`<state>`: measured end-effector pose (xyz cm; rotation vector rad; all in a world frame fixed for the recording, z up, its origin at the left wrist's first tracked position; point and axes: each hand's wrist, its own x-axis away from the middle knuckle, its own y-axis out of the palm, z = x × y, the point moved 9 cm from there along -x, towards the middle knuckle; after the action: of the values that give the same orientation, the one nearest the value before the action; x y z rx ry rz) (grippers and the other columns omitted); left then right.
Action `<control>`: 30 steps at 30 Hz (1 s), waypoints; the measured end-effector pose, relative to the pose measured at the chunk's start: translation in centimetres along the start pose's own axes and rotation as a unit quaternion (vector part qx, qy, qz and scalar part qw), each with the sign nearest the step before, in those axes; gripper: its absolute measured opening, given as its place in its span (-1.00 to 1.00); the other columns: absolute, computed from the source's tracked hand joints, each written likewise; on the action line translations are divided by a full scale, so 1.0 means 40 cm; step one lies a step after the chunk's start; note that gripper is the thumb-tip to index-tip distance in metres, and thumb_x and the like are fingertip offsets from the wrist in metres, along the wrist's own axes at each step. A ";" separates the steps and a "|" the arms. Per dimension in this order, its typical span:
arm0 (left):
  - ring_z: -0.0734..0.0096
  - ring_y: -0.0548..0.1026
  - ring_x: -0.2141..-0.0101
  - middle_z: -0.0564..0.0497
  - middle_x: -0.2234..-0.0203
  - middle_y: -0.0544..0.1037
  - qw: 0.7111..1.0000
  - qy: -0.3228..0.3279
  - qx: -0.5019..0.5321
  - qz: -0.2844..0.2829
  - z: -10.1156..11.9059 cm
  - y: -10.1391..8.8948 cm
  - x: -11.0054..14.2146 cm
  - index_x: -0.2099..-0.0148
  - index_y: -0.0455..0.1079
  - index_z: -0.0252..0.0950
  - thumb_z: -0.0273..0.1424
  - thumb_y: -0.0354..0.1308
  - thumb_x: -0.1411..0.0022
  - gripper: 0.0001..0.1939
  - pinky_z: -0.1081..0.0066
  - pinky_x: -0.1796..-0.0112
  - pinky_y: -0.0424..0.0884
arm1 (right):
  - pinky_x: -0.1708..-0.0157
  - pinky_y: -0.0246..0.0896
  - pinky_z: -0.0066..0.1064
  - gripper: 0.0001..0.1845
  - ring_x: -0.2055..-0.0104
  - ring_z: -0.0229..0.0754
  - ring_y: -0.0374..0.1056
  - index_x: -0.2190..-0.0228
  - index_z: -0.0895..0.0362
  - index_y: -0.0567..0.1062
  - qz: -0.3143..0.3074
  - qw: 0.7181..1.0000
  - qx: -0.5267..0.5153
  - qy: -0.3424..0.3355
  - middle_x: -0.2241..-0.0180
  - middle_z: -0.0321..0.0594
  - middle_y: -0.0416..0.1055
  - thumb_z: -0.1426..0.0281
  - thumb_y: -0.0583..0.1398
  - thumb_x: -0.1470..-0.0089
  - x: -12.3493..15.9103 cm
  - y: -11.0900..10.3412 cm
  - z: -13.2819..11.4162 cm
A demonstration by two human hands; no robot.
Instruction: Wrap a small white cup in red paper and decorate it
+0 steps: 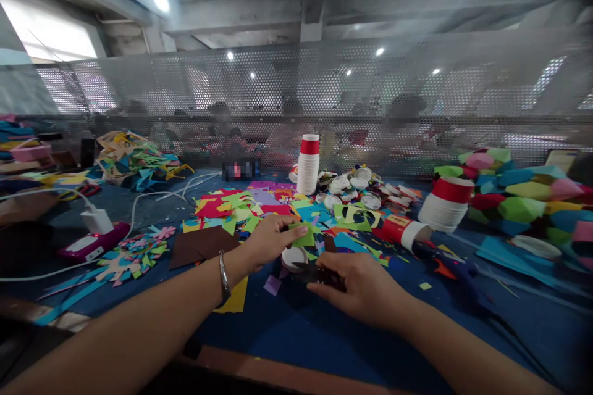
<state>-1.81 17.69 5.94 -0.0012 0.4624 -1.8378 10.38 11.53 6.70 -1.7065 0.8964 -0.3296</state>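
Note:
My left hand [271, 237] pinches a small green paper piece [304, 236] between thumb and fingers, just above a white cup lid [293, 257]. A metal bangle sits on that wrist. My right hand [356, 284] is closed around a small dark object [319, 274], possibly scissors, low over the blue table [296, 333]. Both hands are close together near the table's middle, among scattered coloured paper scraps [259, 203].
A stack of red-and-white paper cups [308, 163] stands behind, more cups lie at right [442, 203], with white lids [352, 188] between. Folded paper shapes [519, 191] pile at far right. A white charger and cable [96, 220] lie left. A perforated screen [296, 92] backs the table.

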 end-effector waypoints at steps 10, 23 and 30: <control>0.56 0.10 0.57 0.16 0.62 0.20 1.000 0.015 -0.010 0.016 0.014 -0.008 0.006 0.44 0.33 -0.31 -0.05 0.21 -0.14 -0.60 0.48 0.54 0.00 | 0.54 -0.09 -0.43 -0.63 0.50 -0.25 0.26 0.45 0.09 0.41 -0.043 0.999 0.028 -0.002 0.50 -0.29 0.44 0.04 0.25 -0.06 0.012 0.014 -0.005; 0.57 0.20 0.56 0.10 0.59 0.32 0.999 0.014 0.011 -0.033 0.029 0.030 0.019 0.41 0.42 -0.34 -0.08 0.31 -0.05 -0.61 0.49 0.53 0.09 | 0.51 -0.01 -0.41 -0.66 0.52 -0.26 0.16 0.41 0.08 0.41 0.108 0.987 -0.088 0.079 0.54 -0.35 0.28 0.16 0.03 -0.29 0.002 -0.068 0.063; 0.59 0.26 0.57 0.12 0.59 0.34 0.992 -0.015 0.048 -0.118 0.021 0.069 0.033 0.36 0.41 -0.34 -0.10 0.27 -0.11 -0.63 0.54 0.54 0.16 | 0.48 0.00 -0.41 -0.70 0.48 -0.26 0.14 0.43 0.09 0.39 0.114 0.983 -0.132 0.057 0.51 -0.35 0.25 0.21 0.05 -0.27 -0.001 -0.068 0.060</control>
<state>0.50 15.56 5.56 -0.0197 0.3642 -2.0889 12.95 13.48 8.40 -1.8166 1.2531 -0.1603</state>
